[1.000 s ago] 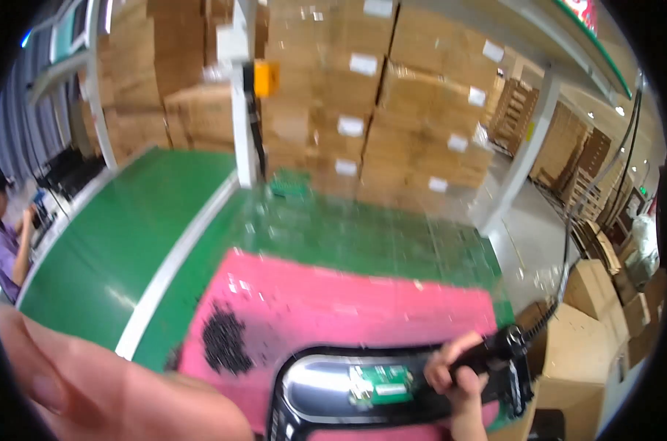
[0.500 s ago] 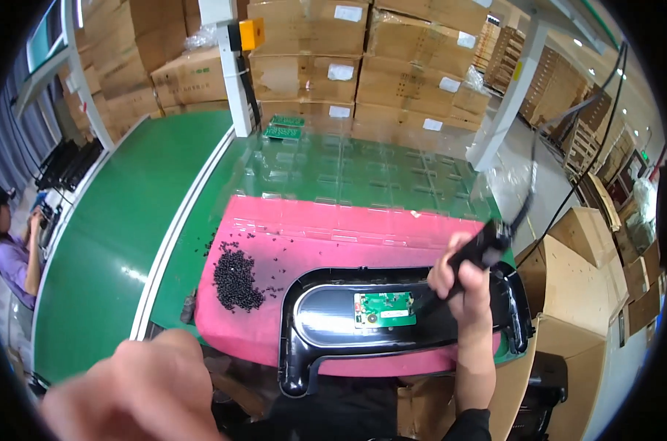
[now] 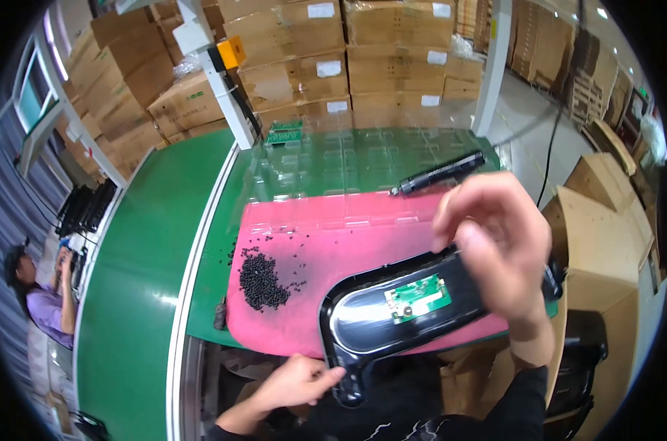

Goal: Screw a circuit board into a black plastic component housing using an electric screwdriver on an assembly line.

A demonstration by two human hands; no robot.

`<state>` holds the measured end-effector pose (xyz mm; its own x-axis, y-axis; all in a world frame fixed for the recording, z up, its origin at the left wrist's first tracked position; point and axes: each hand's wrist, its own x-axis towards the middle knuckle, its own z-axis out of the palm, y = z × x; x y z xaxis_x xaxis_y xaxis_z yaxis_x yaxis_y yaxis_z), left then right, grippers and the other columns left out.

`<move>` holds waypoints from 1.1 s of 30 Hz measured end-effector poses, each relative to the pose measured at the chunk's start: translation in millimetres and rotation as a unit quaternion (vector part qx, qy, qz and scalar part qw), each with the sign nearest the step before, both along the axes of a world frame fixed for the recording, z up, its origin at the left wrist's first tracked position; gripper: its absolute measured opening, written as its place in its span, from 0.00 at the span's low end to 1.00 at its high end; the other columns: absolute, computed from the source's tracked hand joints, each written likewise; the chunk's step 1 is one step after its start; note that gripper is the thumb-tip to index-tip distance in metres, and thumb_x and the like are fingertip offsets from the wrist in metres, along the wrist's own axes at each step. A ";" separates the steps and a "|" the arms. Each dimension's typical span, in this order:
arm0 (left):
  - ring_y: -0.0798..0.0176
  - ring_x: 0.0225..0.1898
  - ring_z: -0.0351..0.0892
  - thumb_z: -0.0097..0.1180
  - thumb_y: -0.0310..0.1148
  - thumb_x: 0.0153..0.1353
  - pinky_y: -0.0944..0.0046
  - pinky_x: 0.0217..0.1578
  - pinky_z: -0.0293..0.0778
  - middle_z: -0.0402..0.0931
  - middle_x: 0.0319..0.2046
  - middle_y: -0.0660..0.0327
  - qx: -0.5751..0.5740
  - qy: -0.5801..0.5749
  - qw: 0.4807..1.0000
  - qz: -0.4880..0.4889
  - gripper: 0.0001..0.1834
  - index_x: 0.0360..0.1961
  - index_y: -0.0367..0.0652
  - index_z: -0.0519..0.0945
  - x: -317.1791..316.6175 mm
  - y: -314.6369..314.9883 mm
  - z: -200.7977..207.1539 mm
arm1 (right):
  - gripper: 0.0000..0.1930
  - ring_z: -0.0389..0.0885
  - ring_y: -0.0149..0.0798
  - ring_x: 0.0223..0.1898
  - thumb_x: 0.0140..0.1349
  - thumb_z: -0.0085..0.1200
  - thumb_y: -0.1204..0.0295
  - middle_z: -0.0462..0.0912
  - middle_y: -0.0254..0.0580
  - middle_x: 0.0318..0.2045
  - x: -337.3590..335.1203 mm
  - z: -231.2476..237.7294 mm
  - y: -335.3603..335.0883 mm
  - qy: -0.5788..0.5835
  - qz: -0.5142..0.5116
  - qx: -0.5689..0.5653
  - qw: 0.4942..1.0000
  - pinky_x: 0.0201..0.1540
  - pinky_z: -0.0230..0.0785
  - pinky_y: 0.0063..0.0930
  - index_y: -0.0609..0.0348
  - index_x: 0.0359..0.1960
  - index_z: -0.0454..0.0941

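A shiny black plastic housing (image 3: 359, 323) lies tilted on the pink mat, over its front edge. The green circuit board (image 3: 419, 298) sits in its recess. My left hand (image 3: 300, 380) is closed at the housing's near left leg, thumb against it. Above the housing's right part hovers my right hand (image 3: 506, 246), holding nothing, its fingers bent but apart; it hides part of the housing. Beyond that hand rests a black electric screwdriver (image 3: 444, 173), its bit pointing left. A heap of small black screws (image 3: 262, 285) is on the mat, left of the housing.
Clear plastic trays (image 3: 333, 165) lie across the back of the bench, with green circuit boards (image 3: 284, 132) at their far left. A green conveyor belt (image 3: 142, 242) runs along the left, a person (image 3: 47, 305) beyond it. An open carton (image 3: 598, 294) stands at the right.
My right hand has let go of the screwdriver, which now lies at the back. My left hand has come to the housing's leg. The housing has turned, its right end farther away.
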<state>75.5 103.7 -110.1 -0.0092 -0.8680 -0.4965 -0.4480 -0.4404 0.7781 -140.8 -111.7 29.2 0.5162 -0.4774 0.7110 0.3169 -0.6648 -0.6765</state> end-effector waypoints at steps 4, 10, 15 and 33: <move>0.62 0.33 0.84 0.55 0.39 0.70 0.61 0.37 0.80 0.84 0.31 0.52 -0.103 0.311 0.945 0.003 0.17 0.38 0.32 0.82 -34.3 -10.2 -65.9 | 0.05 0.79 0.37 0.31 0.37 0.59 0.76 0.81 0.36 0.26 25.0 63.6 63.4 -0.004 -0.187 -0.391 0.901 0.21 0.70 0.30 0.53 0.18 0.77; 0.33 0.45 0.84 0.51 0.36 0.52 0.42 0.51 0.81 0.79 0.46 0.30 -0.128 0.581 0.769 0.234 0.37 0.59 0.17 0.65 -60.9 14.5 -71.0 | 0.14 0.77 0.45 0.38 0.45 0.58 0.76 0.80 0.46 0.38 6.3 115.1 101.4 0.240 -0.173 -0.301 0.907 0.30 0.73 0.39 0.55 0.38 0.77; 0.38 0.38 0.85 0.53 0.49 0.44 0.50 0.44 0.85 0.81 0.38 0.36 -0.311 0.636 0.645 0.288 0.39 0.46 0.18 0.75 19.3 54.9 -39.1 | 0.24 0.75 0.51 0.43 0.48 0.59 0.73 0.79 0.52 0.49 -114.7 97.1 148.7 0.329 -0.202 -0.245 0.889 0.37 0.75 0.47 0.52 0.51 0.77; 0.56 0.49 0.80 0.63 0.46 0.55 0.53 0.58 0.77 0.82 0.39 0.62 -0.646 0.389 0.413 0.511 0.21 0.45 0.46 0.79 280.1 25.8 -64.2 | 0.32 0.68 0.61 0.65 0.59 0.54 0.67 0.71 0.59 0.62 -491.6 -211.3 21.9 0.568 -0.661 0.277 0.406 0.64 0.67 0.53 0.62 0.64 0.60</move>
<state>355.6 129.5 -174.3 0.9688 -0.1529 0.1949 0.0657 0.9172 0.3930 -632.4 -89.9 -182.1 -0.6058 -0.7950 -0.0324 -0.7935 0.6066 -0.0492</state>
